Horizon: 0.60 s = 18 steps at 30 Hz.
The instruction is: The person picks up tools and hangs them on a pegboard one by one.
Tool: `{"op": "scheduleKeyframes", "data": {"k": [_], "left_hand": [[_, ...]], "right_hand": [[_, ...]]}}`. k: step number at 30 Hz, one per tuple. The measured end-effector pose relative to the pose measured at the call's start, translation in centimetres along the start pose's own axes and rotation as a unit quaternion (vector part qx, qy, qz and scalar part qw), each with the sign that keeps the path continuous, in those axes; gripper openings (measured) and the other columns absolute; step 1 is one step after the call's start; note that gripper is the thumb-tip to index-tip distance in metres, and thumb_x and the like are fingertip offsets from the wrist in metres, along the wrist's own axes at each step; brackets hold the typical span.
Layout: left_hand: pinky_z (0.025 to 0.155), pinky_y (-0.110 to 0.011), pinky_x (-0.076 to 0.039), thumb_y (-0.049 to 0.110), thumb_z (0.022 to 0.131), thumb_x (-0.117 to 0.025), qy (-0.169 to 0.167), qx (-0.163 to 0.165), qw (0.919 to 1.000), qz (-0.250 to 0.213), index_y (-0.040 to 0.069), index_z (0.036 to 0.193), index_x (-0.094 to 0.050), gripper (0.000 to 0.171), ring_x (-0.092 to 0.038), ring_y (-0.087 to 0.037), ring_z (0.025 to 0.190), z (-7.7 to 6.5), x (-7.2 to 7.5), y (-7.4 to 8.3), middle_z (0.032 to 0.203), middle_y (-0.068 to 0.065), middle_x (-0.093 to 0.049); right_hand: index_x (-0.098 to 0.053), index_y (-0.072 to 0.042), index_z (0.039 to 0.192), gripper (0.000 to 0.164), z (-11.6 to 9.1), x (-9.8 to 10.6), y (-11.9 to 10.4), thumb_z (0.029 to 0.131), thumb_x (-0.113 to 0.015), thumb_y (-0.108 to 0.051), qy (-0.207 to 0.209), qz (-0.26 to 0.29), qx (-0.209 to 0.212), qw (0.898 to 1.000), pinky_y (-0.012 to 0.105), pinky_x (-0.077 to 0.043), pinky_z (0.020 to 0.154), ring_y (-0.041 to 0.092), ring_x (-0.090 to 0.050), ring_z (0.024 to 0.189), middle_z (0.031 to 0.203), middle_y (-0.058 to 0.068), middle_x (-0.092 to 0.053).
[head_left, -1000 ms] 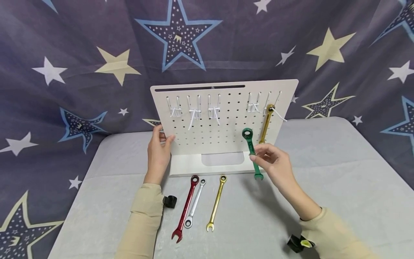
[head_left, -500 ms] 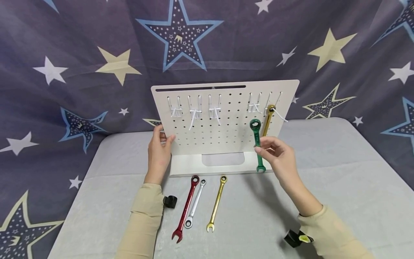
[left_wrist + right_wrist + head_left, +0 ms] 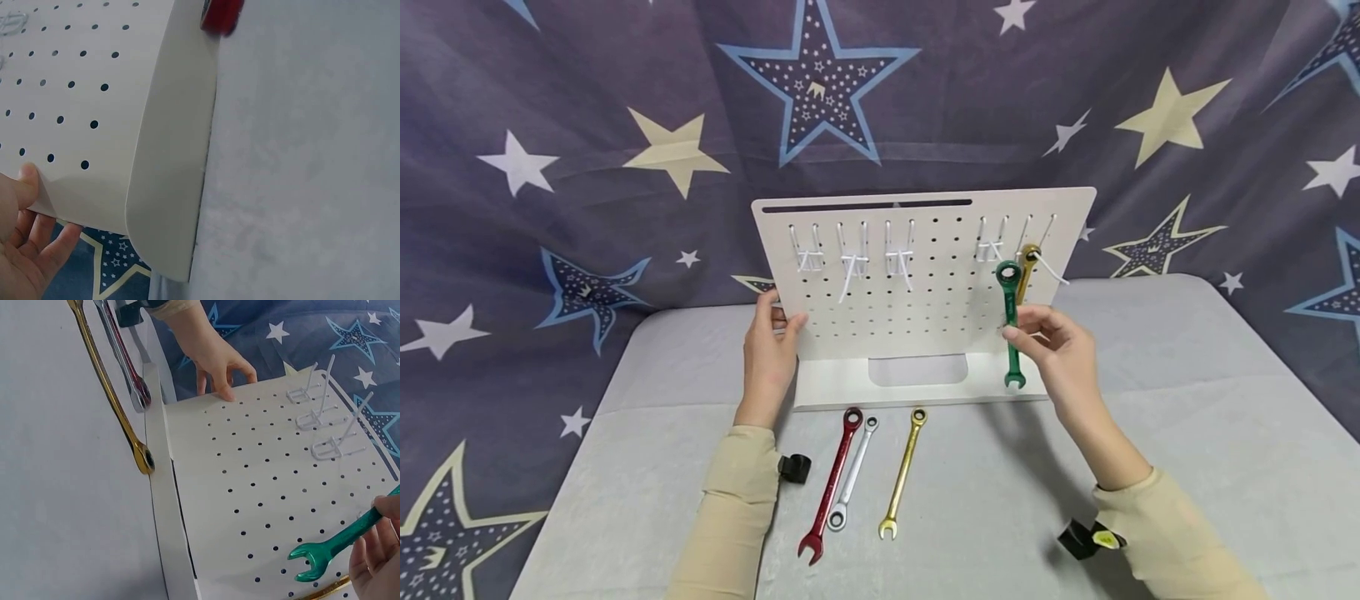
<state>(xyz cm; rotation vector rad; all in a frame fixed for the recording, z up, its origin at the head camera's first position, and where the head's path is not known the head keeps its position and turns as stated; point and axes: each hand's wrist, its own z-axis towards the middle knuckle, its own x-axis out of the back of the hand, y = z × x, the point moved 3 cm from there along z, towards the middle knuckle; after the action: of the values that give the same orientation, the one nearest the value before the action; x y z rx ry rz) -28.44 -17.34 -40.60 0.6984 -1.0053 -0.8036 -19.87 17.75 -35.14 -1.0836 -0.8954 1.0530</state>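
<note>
My right hand (image 3: 1060,350) pinches a green ratcheting combination wrench (image 3: 1012,321) by the middle of its shaft, ring end up, in front of the right part of a white pegboard (image 3: 887,312). Just behind it a gold wrench (image 3: 1028,271) hangs from the rightmost hook, partly hidden by the green one. My left hand (image 3: 769,358) holds the board's left edge, thumb on the front face and fingers behind, as the left wrist view shows too. In the right wrist view, the green wrench's open end (image 3: 315,559) points away from the fingers, over the board's holes.
On the grey cloth before the board lie a red wrench (image 3: 831,487), a silver wrench (image 3: 853,475) beside it and a second gold wrench (image 3: 902,473). White hooks (image 3: 853,265) stick out along the board's upper part. A star-patterned curtain (image 3: 925,100) hangs behind.
My right hand has carried the green wrench up and to the right, so it now overlaps the hanging gold wrench. My left hand has stayed on the board's edge.
</note>
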Motion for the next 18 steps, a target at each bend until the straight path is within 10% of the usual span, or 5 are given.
{"op": "scheduleKeyframes", "data": {"k": [18], "left_hand": [[0.081, -0.042, -0.051, 0.018, 0.096, -0.066, 0.004, 0.001, 1.0000, 0.003, 0.013, 0.136, -0.048, 0.044, -0.057, -0.029, 0.097, 0.0, 0.0, -0.1, 0.102, -0.016, -0.058]], "right_hand": [[-0.069, -0.009, 0.101, 0.015, 1.7, -0.5, 0.7, 0.088, -0.074, -0.003, 0.011, -0.017, -0.009, 1.000, 0.020, -0.048, 0.074, 0.008, -0.061, 0.080, 0.081, -0.010, -0.066]]}}
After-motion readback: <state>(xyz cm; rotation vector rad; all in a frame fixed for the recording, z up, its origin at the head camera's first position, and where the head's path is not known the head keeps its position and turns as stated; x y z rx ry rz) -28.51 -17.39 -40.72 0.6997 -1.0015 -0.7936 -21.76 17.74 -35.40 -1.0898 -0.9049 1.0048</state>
